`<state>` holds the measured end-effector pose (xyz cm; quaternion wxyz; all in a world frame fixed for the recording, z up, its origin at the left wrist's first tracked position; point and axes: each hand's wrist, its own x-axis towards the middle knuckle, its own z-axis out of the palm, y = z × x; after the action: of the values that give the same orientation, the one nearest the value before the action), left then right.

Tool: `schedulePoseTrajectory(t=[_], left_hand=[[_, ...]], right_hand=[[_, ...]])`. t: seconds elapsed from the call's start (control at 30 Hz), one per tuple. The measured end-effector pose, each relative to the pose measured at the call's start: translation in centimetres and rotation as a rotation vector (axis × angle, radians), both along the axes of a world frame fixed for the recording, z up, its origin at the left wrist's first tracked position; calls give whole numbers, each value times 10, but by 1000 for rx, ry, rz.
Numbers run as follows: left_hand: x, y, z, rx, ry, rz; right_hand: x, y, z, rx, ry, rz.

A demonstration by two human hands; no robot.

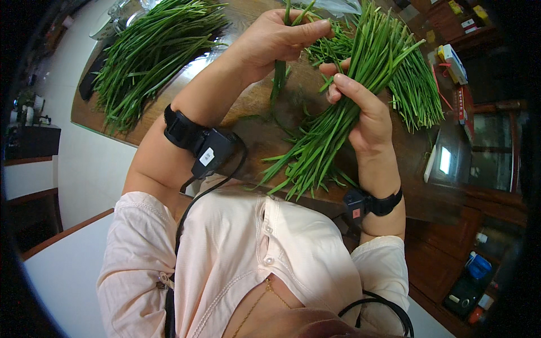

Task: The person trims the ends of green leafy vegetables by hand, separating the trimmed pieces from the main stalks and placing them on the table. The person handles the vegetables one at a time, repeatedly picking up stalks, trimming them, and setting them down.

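Observation:
My right hand is closed around a thick bunch of garlic chives, its thumb across the stalks. The cut ends point up and away, and the leafy tips hang toward my shirt at the table's near edge. To the left, my left hand pinches a few loose chive blades between thumb and fingers; they hang below the palm and stick out above it. Behind the held bunch lies another pile of chives on the wooden table.
A large heap of chives covers the table's left side, near a glass vessel. A clear plastic bag lies at the far edge. Small boxes stand on the right. Black straps with cabled devices sit on both forearms.

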<state>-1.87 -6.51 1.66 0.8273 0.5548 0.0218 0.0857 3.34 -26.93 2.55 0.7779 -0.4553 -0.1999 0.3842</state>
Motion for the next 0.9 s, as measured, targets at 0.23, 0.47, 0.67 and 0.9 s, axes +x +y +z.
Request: schedulePoseTrajectory(t=[0.23, 0.47, 0.67, 0.9], left_hand=[[2, -2, 16, -128, 84, 242], [2, 3, 5, -236, 74, -44], [4, -16, 12, -17, 84, 295], [-1, 26, 0, -98, 226, 170]], right_hand=[[2, -1, -3, -21, 0, -13], [2, 1, -4, 4, 51, -67], [2, 0, -3, -9, 48, -33], [0, -2, -1, -7, 53, -66]])
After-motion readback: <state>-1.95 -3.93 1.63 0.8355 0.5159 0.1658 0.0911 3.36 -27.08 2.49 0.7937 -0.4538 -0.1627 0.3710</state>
